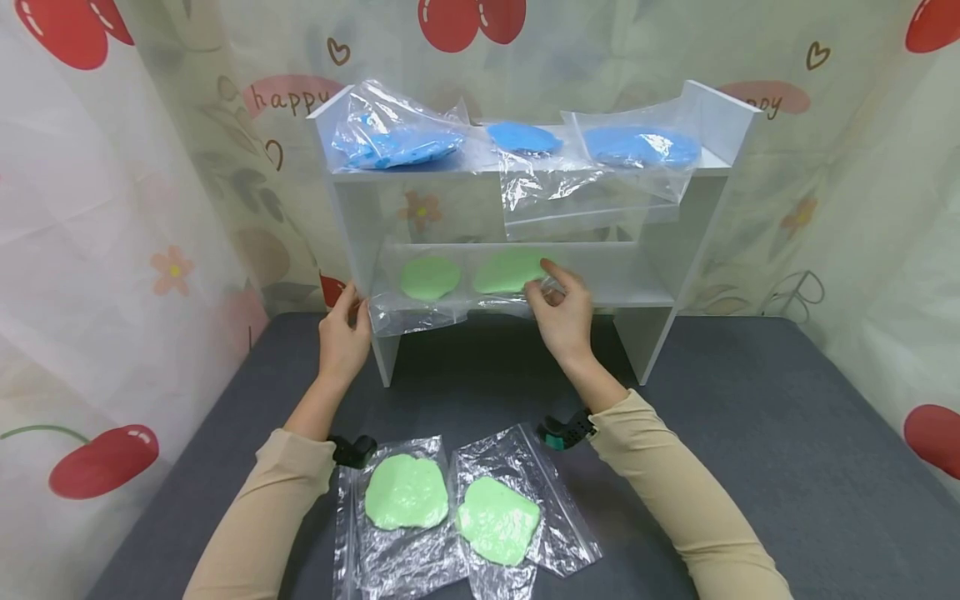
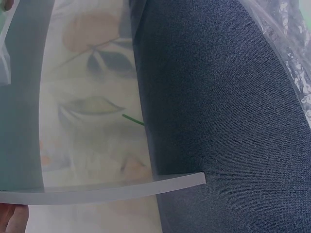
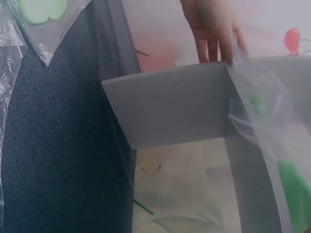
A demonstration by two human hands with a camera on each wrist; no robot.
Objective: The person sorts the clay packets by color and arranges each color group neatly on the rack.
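A white two-tier shelf stands at the back of the dark table. On its lower board lie two clear plastic bags, each with a flat green dough-like piece: a left bagged piece and a right bagged piece. My right hand holds the right bag at its right edge, thumb and index finger bent at the green piece. My left hand grips the shelf's left side panel, its fingers outside the panel and its thumb near the front edge, beside the left bag's overhanging plastic.
Bagged flat blue pieces lie on the upper board: left, middle and right. Some plastic hangs over that board's front. Two more bagged green pieces, left and right, lie on the table between my forearms.
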